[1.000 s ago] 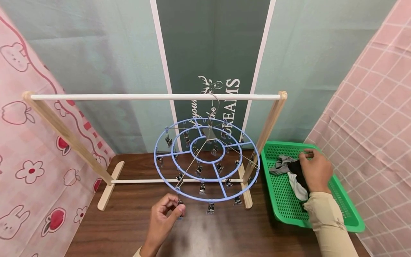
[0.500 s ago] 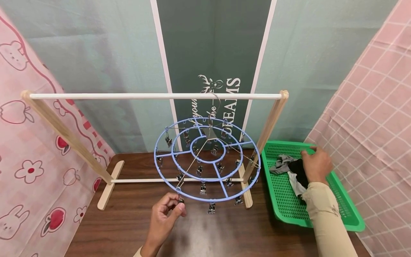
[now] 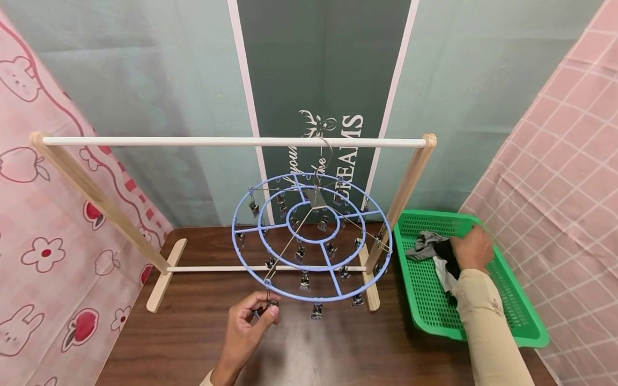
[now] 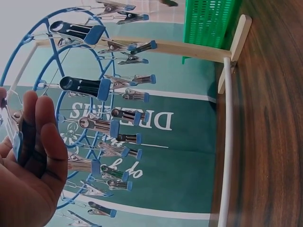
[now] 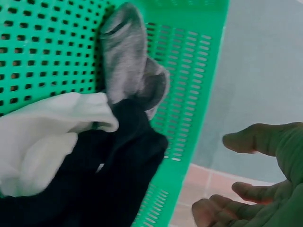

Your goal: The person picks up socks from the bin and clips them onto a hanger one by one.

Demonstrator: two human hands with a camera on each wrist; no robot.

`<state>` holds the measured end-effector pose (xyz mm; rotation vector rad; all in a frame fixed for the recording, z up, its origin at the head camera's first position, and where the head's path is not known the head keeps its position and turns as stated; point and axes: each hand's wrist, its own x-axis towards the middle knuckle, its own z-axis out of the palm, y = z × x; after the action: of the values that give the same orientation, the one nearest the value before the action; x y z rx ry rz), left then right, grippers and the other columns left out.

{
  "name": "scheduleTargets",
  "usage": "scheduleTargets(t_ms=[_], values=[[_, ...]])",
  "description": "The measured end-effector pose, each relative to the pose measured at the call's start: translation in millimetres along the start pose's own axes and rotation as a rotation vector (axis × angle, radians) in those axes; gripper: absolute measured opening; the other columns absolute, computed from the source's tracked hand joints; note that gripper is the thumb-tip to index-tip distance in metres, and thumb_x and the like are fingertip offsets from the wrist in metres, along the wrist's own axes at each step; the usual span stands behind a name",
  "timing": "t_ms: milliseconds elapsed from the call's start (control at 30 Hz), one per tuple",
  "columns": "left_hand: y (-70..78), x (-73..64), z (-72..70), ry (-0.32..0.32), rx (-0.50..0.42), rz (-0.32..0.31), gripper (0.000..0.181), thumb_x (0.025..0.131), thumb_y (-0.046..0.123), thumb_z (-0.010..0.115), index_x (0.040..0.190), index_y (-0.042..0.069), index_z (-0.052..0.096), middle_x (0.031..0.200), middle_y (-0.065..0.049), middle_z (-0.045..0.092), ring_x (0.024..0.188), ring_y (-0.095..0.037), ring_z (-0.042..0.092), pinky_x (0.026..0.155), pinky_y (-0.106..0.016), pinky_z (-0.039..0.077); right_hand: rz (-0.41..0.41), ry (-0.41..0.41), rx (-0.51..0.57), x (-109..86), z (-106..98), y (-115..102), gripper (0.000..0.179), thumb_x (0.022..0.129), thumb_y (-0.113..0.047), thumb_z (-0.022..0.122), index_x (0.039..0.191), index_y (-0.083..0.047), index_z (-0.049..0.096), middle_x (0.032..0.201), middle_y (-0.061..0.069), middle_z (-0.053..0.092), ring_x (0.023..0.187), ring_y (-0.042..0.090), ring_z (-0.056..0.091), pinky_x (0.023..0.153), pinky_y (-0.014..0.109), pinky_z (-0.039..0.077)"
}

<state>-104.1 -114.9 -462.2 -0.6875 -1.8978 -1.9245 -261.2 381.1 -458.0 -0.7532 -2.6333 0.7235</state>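
Note:
In the head view my left hand (image 3: 248, 327) pinches a metal clip that hangs from the front rim of a blue round clip hanger (image 3: 333, 277). Blue-tipped jaws of that clip (image 4: 13, 127) show between thumb and fingers in the left wrist view. My right hand (image 3: 473, 249) is over the green basket (image 3: 405, 279), just above a black sock (image 5: 128, 156). Its thumb and fingers are spread apart with nothing between them in the right wrist view. A white sock (image 5: 57, 118) and a grey sock (image 5: 125, 52) lie against the black one.
The hanger hooks onto the white top rod (image 3: 193, 141) of a wooden rack, whose right post (image 3: 407, 182) stands between hanger and basket. Several other clips (image 4: 85, 87) dangle from the rings. Printed cloths surround the brown table (image 3: 338, 354) at the back and sides.
My right hand has shifted slightly, then lowered toward the black sock, its fingers still holding nothing. My left hand stays at the same clip with small finger movements.

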Motion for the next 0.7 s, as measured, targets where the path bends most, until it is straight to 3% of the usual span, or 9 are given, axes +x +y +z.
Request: scheduleTargets(t_ms=[133,333,433,567,700], values=[[-1.0,0.4,0.1,-0.012,0.002,0.005,0.028,0.082,-0.021,0.057,0.101,-0.002,0.064,0.066,-0.012,0.063,0.060,-0.016,0.062,0.055,-0.025,0.049,0.008,-0.071,-0.030,2.2,5.3,10.0,0.057,0.089,-0.017,0.059,0.129,0.018,0.038,0.119,0.044,0.042,0.107,0.061,0.041,0.081,0.071,0.039],[-1.5,1.7,1.7,-0.023,0.001,0.004,0.028,0.082,-0.021,0.057,0.101,-0.001,0.064,0.066,-0.012,0.063,0.060,-0.016,0.062,0.053,-0.026,0.049,0.012,-0.106,-0.060,5.3,12.5,19.3,0.047,0.089,-0.019,0.059,0.114,0.017,0.044,0.111,0.042,0.046,0.105,0.062,0.042,0.086,0.071,0.035],[-1.2,2.6,2.8,-0.024,-0.001,0.006,0.028,0.082,-0.020,0.057,0.101,-0.001,0.065,0.065,-0.012,0.063,0.059,-0.016,0.062,0.053,-0.026,0.048,0.043,-0.163,-0.073,6.9,15.8,22.2,0.054,0.090,-0.019,0.058,0.123,0.019,0.038,0.118,0.044,0.042,0.111,0.063,0.037,0.094,0.072,0.029],[-0.6,4.0,3.9,-0.025,-0.002,0.011,0.027,0.082,-0.021,0.057,0.101,-0.002,0.064,0.064,-0.012,0.062,0.058,-0.017,0.061,0.052,-0.026,0.047,0.090,-0.268,-0.117,10.4,20.6,24.7,0.072,0.092,-0.022,0.055,0.139,0.020,0.020,0.131,0.047,0.030,0.120,0.065,0.026,0.100,0.073,0.019],[-0.1,4.5,4.2,-0.021,-0.003,0.014,0.028,0.082,-0.021,0.057,0.100,-0.002,0.064,0.064,-0.012,0.062,0.058,-0.018,0.061,0.052,-0.026,0.046,0.097,-0.349,-0.164,13.4,24.2,26.0,0.079,0.093,-0.024,0.053,0.144,0.017,0.009,0.131,0.051,0.027,0.121,0.067,0.023,0.100,0.074,0.017]])
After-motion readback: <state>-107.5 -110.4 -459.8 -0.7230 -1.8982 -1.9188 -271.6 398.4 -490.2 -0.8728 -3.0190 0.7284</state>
